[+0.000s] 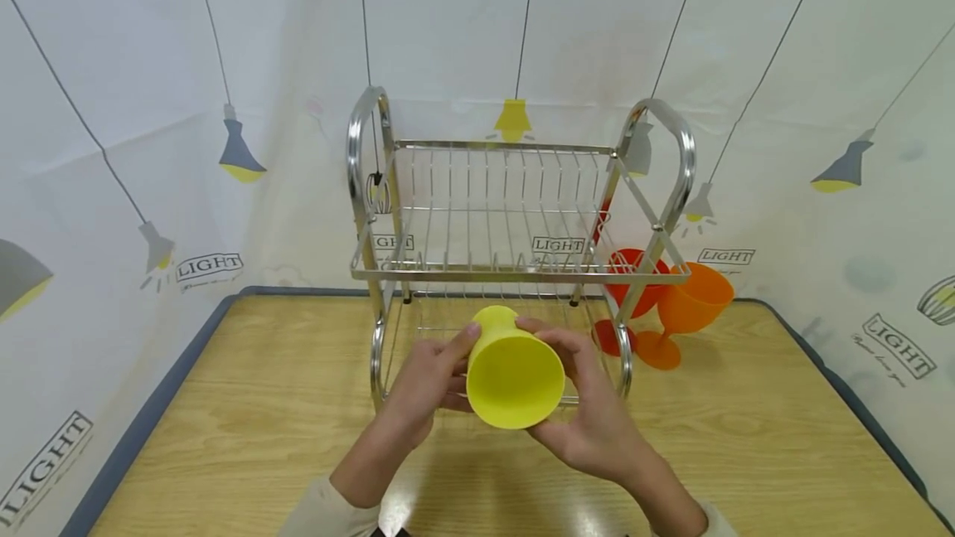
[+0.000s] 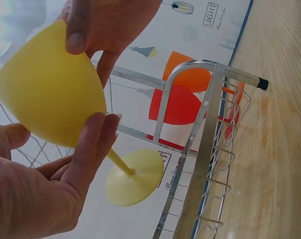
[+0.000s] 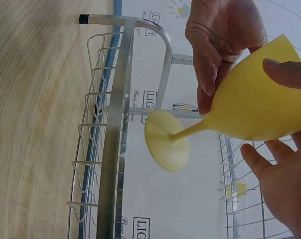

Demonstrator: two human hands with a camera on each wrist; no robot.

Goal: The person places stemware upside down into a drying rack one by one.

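A yellow plastic goblet [image 1: 515, 379] is held in the air in front of the dish rack, its mouth tilted toward me. My left hand [image 1: 421, 388] grips the bowl from the left, thumb near the top and fingers along the side. From the right, my right hand [image 1: 597, 413] holds the same bowl, with fingers over the upper side and the thumb near the rim. The wrist views show the thin stem and round foot [image 3: 165, 142] pointing away, touched by neither hand.
A two-tier metal dish rack [image 1: 485, 276] stands at the back of the wooden table [image 1: 246, 404]. By its right side are a red goblet [image 1: 630, 259] and an orange goblet [image 1: 694, 297], both upright. A patterned white sheet [image 1: 298, 40] hangs behind.
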